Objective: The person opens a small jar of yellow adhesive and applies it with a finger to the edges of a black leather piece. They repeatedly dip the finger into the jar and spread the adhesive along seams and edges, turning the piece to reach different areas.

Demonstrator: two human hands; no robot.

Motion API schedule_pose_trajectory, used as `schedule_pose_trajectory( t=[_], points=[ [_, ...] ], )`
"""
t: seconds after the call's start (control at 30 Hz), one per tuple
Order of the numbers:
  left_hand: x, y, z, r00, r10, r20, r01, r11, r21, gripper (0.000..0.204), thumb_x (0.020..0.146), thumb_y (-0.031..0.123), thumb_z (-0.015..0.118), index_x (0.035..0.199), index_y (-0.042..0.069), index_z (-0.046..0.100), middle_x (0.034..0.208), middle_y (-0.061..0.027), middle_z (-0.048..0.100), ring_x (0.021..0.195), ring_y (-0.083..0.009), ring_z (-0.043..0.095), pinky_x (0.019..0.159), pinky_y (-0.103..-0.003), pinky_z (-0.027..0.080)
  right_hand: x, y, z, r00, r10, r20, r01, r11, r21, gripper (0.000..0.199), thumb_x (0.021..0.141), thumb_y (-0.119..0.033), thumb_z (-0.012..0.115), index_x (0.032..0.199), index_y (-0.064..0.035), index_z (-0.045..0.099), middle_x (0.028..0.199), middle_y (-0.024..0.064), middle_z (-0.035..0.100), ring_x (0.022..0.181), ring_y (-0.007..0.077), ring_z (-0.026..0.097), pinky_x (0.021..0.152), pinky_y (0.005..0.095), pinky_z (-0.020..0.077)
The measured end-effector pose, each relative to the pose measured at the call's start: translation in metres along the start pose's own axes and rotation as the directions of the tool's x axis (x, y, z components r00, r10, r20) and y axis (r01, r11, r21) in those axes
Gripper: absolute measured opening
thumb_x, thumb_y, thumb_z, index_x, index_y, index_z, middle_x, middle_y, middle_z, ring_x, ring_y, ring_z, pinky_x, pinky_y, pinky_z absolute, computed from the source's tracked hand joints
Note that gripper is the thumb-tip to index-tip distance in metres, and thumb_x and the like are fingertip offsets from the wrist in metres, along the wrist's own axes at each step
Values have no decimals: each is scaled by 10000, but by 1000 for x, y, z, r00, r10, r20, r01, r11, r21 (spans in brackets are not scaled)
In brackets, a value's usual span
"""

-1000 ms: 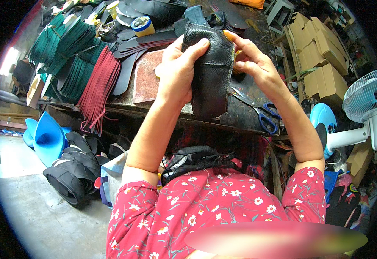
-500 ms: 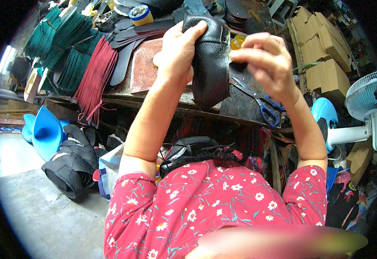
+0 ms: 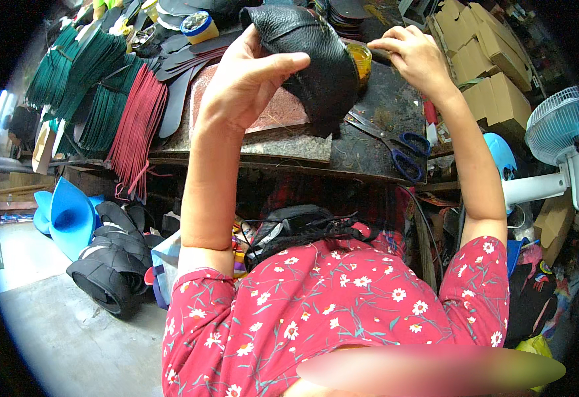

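Observation:
My left hand [image 3: 246,83] grips a black grained-leather shoe upper [image 3: 306,49] above the workbench, thumb on the near side and fingers behind it. Just right of the leather stands a jar of amber liquid [image 3: 361,65], partly hidden by it. My right hand [image 3: 416,58] is by the jar's rim, thumb and forefinger pinched together. What those fingertips hold, if anything, is too small to make out. Scissors with blue handles [image 3: 395,142] lie on the dark bench top below my right hand. Beneath the leather is a worn reddish board [image 3: 279,109].
Bundles of green strips [image 3: 71,69] and red strips [image 3: 137,122] hang over the bench's left edge. Black sole-shaped pieces [image 3: 177,99] and a blue-rimmed tub [image 3: 198,28] sit behind. Cardboard boxes [image 3: 494,99] and a white fan [image 3: 554,129] stand at right.
My left hand has shifted left and tilted the leather, turning its edge. My right hand has drawn away from the leather, up and slightly right, and now sits by the jar.

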State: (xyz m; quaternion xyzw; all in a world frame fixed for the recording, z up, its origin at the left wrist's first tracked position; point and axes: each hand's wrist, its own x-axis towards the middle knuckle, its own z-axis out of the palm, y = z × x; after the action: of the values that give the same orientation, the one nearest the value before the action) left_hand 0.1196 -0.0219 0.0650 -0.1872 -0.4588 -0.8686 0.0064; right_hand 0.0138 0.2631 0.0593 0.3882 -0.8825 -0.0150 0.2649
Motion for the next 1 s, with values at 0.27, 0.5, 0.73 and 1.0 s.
schedule_pose_trajectory(
  t=[0.27, 0.5, 0.73, 1.0],
  points=[
    [5, 3, 13, 969, 135, -205, -124, 990, 65, 196, 879, 79, 717, 1065, 41, 668, 978, -47, 705, 851, -114, 666, 752, -255, 540, 17, -10, 39, 956, 10, 294, 12, 997, -75, 317, 796, -72, 561, 947, -267, 760, 1120, -30, 644, 1096, 203, 561, 898, 390, 425],
    [-1, 11, 20, 979, 164, -117, -146, 977, 153, 456, 791, 59, 767, 1198, 30, 564, 1027, -55, 674, 931, -132, 645, 835, -259, 510, -4, 2, 7, 997, 69, 47, -69, 998, 4, 303, 813, -74, 586, 1018, -231, 746, 1119, -8, 642, 1061, 227, 580, 903, 401, 421],
    [-4, 12, 26, 980, 93, -175, -67, 987, 148, 196, 874, 73, 702, 1048, -10, 667, 951, -62, 709, 819, -103, 663, 766, -262, 549, 1, -28, -43, 990, 121, -72, -29, 675, 737, 320, 783, 39, 539, 1024, -85, 709, 1136, 57, 632, 1013, 193, 577, 938, 330, 439],
    [-4, 7, 37, 966, 138, -219, -102, 980, 170, 180, 926, 90, 647, 1063, -26, 664, 945, -71, 709, 792, -102, 664, 718, -251, 563, 17, -91, -75, 998, 61, -11, -7, 285, 959, 548, 829, -69, 552, 1377, -94, 569, 1088, 49, 568, 910, 128, 537, 863, 244, 438]
  ],
)
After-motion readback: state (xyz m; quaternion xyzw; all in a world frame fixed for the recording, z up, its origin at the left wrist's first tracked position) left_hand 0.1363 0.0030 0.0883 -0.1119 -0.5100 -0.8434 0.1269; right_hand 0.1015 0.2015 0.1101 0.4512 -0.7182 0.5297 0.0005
